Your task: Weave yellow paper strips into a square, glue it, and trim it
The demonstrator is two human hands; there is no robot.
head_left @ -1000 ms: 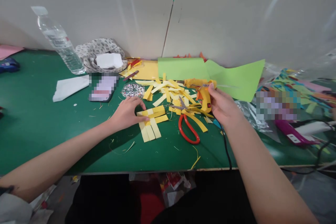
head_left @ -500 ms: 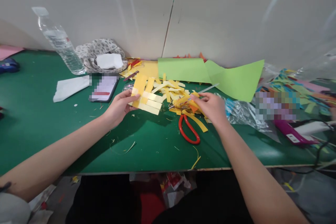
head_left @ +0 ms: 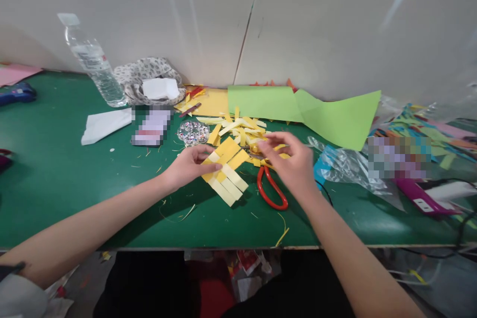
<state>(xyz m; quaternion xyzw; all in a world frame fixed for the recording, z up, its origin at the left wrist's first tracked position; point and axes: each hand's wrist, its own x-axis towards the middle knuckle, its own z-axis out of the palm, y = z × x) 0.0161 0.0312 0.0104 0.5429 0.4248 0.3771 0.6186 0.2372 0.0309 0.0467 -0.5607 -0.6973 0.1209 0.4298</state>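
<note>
1. Left hand point(head_left: 188, 165): clamped on the woven paper piece point(head_left: 226, 173), thumb on top, the other fingers partly hidden behind it.
2. Right hand point(head_left: 292, 161): fingers curled at the right side of the loose paper strips point(head_left: 244, 126). Some yellow shows by the fingertips; whether the grip is closed on anything cannot be told.
3. Position of the woven piece: over the middle of the green table point(head_left: 122, 213), between the near and far edges. It lies to the right of the left hand's grip, which takes it by its left side; the pale strip ends point toward the near edge, away from the thumb. Contact with the table could not be confirmed.
4. Surroundings: red scissor handle point(head_left: 277, 205) just right of the piece, toward the near edge; green sheets point(head_left: 266, 102) along the far edge.
5. Step in hand, as judged: steadying the interlaced strips one-handed while the other hand works at the heap.
6. Next move, as judged: calls for keeping the weave flat and its strips aligned.
</note>
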